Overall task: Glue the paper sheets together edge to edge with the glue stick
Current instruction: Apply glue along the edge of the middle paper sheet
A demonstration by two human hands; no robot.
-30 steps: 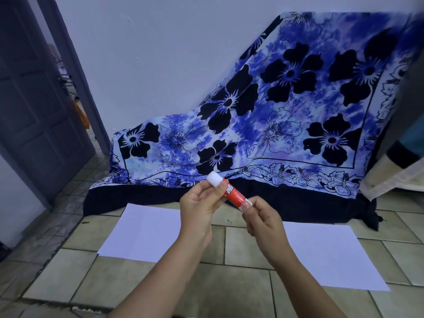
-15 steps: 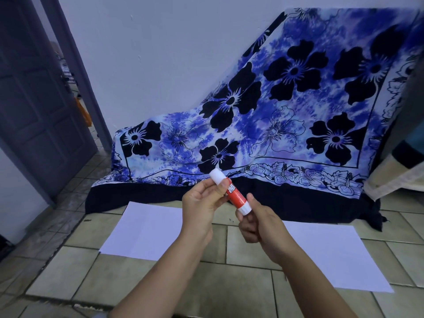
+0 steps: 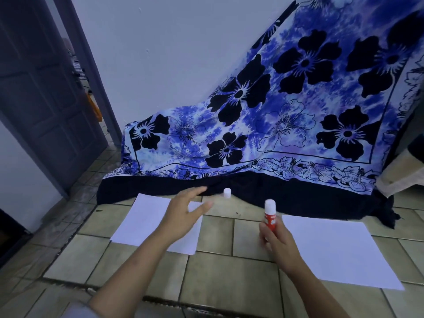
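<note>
Dim bluish indoor light, faint soft shadows, left hand [image 3: 181,216] motion-blurred, dark grey panelled door [image 3: 41,92] bowed by wide-angle distortion

A home room: tiled floor [image 3: 229,278], panelled door [image 3: 41,99], draped floral cloth [image 3: 286,111]

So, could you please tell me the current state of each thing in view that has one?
Glue stick: uncapped, upright, gripped by the right hand.
Cap: off the stick, touching neither hand.
Left hand: open, fingers spread, holding nothing.
Left sheet: flat on the floor.
Right sheet: flat, apart from the other, not joined.
Door: open.
</note>
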